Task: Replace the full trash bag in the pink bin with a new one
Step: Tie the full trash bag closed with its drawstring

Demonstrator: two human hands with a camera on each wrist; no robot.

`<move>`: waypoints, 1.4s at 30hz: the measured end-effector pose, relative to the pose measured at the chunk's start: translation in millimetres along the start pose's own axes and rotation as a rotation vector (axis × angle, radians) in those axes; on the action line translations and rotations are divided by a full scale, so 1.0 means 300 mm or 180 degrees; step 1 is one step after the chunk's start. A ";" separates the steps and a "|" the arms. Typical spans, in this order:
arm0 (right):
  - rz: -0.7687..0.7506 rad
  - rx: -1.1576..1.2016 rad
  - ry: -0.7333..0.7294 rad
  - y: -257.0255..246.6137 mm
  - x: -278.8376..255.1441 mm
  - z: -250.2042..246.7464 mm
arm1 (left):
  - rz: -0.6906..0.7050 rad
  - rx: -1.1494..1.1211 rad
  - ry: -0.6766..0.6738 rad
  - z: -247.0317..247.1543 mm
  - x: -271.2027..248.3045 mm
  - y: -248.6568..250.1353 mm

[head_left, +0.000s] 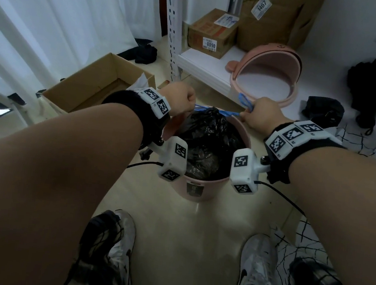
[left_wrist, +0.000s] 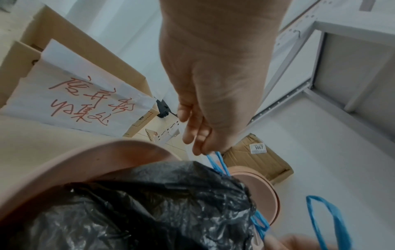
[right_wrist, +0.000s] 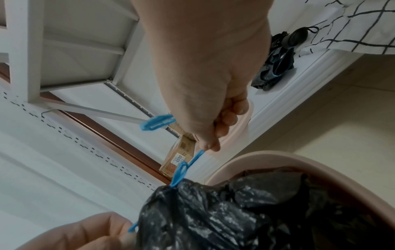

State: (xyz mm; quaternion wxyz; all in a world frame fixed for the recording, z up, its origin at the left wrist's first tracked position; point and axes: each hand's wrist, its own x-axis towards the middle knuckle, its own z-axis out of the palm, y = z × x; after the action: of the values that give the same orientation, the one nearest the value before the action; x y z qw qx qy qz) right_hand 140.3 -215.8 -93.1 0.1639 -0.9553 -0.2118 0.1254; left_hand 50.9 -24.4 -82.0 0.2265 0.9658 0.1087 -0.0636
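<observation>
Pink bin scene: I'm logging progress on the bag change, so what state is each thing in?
pink bin: upright, lid off
black trash bag: inside bin, mouth cinched
blue drawstring: pulled taut sideways
left hand: grips drawstring
right hand: grips drawstring
pink lid: off, on shelf
cardboard box: open

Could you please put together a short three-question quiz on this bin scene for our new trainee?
1. True or false: the black trash bag has already been lifted out of the pink bin.
2. What does each hand pinch? A) the bin's rim B) a blue drawstring C) a cardboard box
3. Where does the pink lid lie?

Key
1. False: it sits inside the bin, its mouth gathered.
2. B: the left hand and the right hand pull the blue drawstring to opposite sides.
3. On the white shelf beyond the bin, off the bin.
</observation>
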 end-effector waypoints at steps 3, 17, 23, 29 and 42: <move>0.0080 0.1810 -0.0032 0.017 -0.003 0.003 | 0.0011 -0.0536 0.0316 -0.014 -0.004 -0.028; 0.0112 0.2962 -0.0073 -0.197 0.036 0.028 | 0.0475 -0.0941 0.0692 -0.059 -0.011 0.040; -0.0352 0.1675 -0.0365 -0.211 0.025 0.009 | 0.0821 -0.0503 0.0932 -0.071 0.005 0.048; -0.0895 0.1164 -0.0192 -0.206 0.024 0.014 | 0.0451 -0.1102 0.0335 -0.051 -0.006 0.074; -0.0582 0.2492 -0.0648 -0.152 0.040 -0.007 | 0.0050 -0.1310 -0.0055 -0.064 -0.034 0.016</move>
State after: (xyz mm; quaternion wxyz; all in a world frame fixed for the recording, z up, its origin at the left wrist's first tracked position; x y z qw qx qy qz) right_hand 134.9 -172.0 -76.4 0.5035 -0.7808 -0.2472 0.2752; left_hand 43.7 -21.9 -61.1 0.4205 0.8994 0.1099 -0.0465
